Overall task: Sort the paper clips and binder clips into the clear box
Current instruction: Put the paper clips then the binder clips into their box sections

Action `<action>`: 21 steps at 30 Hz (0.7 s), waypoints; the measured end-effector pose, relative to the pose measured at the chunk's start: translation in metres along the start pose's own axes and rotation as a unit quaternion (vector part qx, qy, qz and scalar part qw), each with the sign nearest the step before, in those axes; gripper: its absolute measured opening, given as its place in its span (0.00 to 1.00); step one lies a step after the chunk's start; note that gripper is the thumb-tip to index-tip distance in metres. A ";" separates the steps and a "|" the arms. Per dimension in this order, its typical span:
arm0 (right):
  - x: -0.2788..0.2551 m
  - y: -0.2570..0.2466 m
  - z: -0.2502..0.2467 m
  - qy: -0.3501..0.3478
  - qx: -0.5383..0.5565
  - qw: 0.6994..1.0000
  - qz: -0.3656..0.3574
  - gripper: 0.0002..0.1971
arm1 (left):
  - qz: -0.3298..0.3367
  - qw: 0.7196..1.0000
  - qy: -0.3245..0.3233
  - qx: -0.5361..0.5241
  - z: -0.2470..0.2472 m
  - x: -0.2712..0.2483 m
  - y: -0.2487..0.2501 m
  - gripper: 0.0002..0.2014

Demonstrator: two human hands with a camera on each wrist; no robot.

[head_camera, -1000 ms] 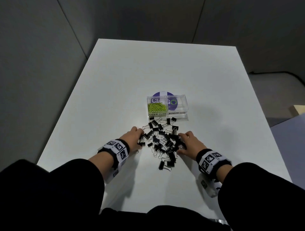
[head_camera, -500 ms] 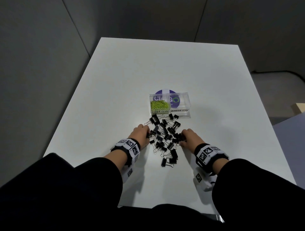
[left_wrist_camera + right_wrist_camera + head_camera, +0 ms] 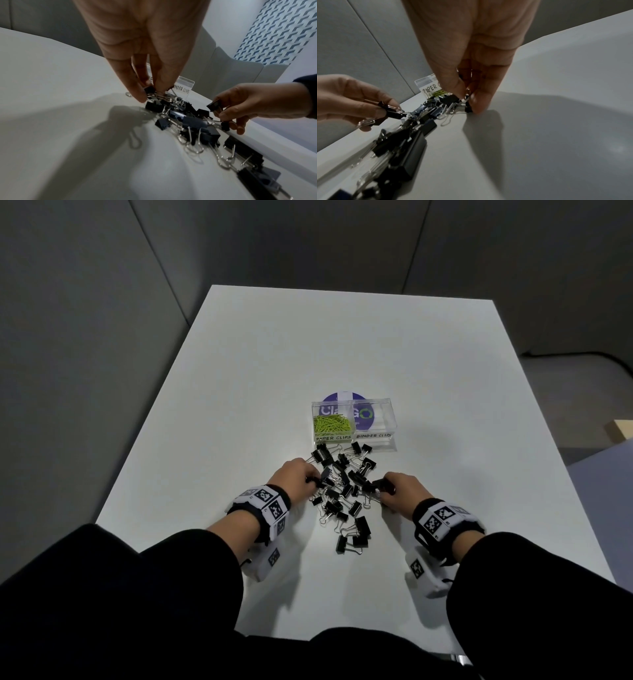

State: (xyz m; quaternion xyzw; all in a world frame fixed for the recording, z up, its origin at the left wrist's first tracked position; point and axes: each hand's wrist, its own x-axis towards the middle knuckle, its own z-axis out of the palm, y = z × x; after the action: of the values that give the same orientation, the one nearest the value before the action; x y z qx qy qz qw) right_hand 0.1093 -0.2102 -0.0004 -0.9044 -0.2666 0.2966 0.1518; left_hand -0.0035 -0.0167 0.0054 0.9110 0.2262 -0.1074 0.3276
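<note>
A loose heap of black binder clips (image 3: 344, 491) lies on the white worktop (image 3: 239, 392), spread from just in front of the clear box (image 3: 387, 419) back toward the person. The box stands beyond the heap, near the middle of the worktop, and has two compartments side by side with handwritten labels. The left one, marked for paper clips, holds a pile of lime-green paper clips (image 3: 332, 423); the right one, marked for binder clips, shows no clips in it (a purple round sticker shows through the clear plastic there).

The left hand (image 3: 294, 479) is at the left edge of the heap, its fingers (image 3: 135, 86) curled and pinching a small black binder clip (image 3: 149, 89) by body and wire handles; the right wrist view shows a second pair of handles tucked lower in the same hand. The right hand (image 3: 402, 491) is at the right edge of the heap, fingers bent around another black clip (image 3: 214, 106), with the lower fingertips (image 3: 477, 102) down on a further small clip against the worktop.

Both wrists wear white bands with black-and-white square markers (image 3: 270, 505), and black sleeves (image 3: 164, 577) cover the forearms. Grey wall panels (image 3: 102, 302) stand around the worktop.
</note>
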 end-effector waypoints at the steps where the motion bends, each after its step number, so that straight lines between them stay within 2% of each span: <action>1: 0.001 0.000 -0.002 -0.002 0.006 1.000 -0.002 0.07 | 0.007 1.000 0.003 -0.002 -0.001 0.000 0.001 0.11; 8: 0.003 -0.004 -0.014 -0.001 0.058 0.998 -0.029 0.04 | 0.066 0.998 0.011 0.016 -0.010 0.005 0.013 0.13; 12: 0.015 -0.014 -0.039 0.073 0.104 0.990 -0.059 0.08 | 0.108 0.993 0.044 0.003 -0.024 0.018 0.028 0.12; 15: 0.040 -0.024 -0.066 0.134 0.102 0.984 -0.054 0.09 | 0.124 0.989 0.077 0.003 -0.037 0.039 0.047 0.12; 17: 0.057 -0.027 -0.078 0.140 0.087 0.985 -0.045 0.09 | 0.131 0.987 0.087 0.021 -0.043 0.058 0.063 0.12; 21: 0.070 -0.025 -0.078 0.135 0.105 0.985 -0.033 0.17 | 0.134 0.986 0.084 0.059 -0.043 0.093 0.091 0.13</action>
State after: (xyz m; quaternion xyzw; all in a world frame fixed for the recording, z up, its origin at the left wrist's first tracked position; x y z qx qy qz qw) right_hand 0.1955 -0.1594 0.0391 -0.9060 -0.2407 0.1927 0.2901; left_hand 0.1236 -0.0190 0.0561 0.9567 0.1219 0.0016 0.2643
